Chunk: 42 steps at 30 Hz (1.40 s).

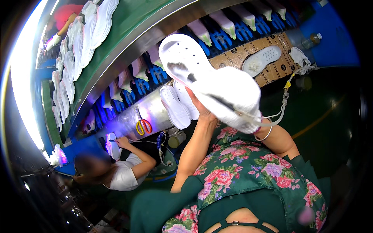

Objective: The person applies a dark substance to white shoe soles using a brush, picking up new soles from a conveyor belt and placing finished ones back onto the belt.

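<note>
My left hand [202, 105] grips a white perforated shoe sole [180, 48] from beneath, tilted up in front of me. My right hand [229, 91], in a white glove smeared by motion, lies over the sole's near part. It is closed on what looks like a dark-tipped brush [190, 77], its bristles blurred inside the sole. A thin clear hose [280, 110] runs to the glove. Left of my left hand, two white soles [175, 106] lie side by side on the bench.
Red-and-yellow-handled scissors [143, 126] lie on the bench. Pale shoe pieces [221, 23] stand on blue holders along the line. Another sole [262, 60] sits on cardboard [229, 56]. Soles [79, 46] fill the green belt. A co-worker [126, 171] works at the left.
</note>
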Each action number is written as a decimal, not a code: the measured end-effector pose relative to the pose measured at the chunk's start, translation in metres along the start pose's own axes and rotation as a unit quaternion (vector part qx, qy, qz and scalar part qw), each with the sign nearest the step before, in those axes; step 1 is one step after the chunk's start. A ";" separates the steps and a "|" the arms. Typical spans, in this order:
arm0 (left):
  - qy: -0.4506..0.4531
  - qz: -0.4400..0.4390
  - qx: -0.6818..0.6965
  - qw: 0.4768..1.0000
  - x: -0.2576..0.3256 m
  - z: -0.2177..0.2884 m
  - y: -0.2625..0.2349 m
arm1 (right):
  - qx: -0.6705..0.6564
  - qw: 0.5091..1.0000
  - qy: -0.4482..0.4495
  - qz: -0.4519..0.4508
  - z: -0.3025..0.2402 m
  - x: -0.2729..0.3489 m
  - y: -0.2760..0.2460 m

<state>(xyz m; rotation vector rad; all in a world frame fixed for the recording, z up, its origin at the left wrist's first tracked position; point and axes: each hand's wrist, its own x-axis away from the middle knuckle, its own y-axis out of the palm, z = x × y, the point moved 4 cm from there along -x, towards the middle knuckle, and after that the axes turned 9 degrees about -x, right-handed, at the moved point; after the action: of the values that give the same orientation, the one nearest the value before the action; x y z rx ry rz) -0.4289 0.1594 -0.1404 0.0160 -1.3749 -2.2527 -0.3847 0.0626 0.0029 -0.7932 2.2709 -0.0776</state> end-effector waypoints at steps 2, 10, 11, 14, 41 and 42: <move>0.000 -0.004 0.008 1.000 -0.004 0.001 -0.001 | -0.023 0.998 0.065 0.010 0.003 0.009 0.004; -0.064 -0.227 0.139 0.962 -0.015 0.008 0.019 | -0.215 0.959 0.092 0.161 0.028 0.030 0.032; -0.079 -0.270 0.141 0.949 -0.015 0.008 0.026 | -0.204 0.968 0.063 0.136 0.027 0.029 0.030; -0.034 -0.250 0.111 0.961 -0.015 0.017 0.026 | -0.033 0.997 -0.009 -0.069 0.024 0.022 0.001; -0.102 -0.361 0.095 0.922 -0.051 0.056 0.011 | -0.115 0.983 -0.012 -0.139 0.004 0.039 -0.002; -0.104 -0.402 0.063 0.907 -0.051 0.056 0.013 | -0.161 0.978 0.054 -0.118 0.011 0.034 -0.006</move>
<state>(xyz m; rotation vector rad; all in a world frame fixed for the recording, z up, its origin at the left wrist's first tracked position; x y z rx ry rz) -0.3939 0.2225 -0.1141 0.4845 -1.8720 -2.8728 -0.3934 0.0405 -0.0249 -1.2543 2.3125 0.1452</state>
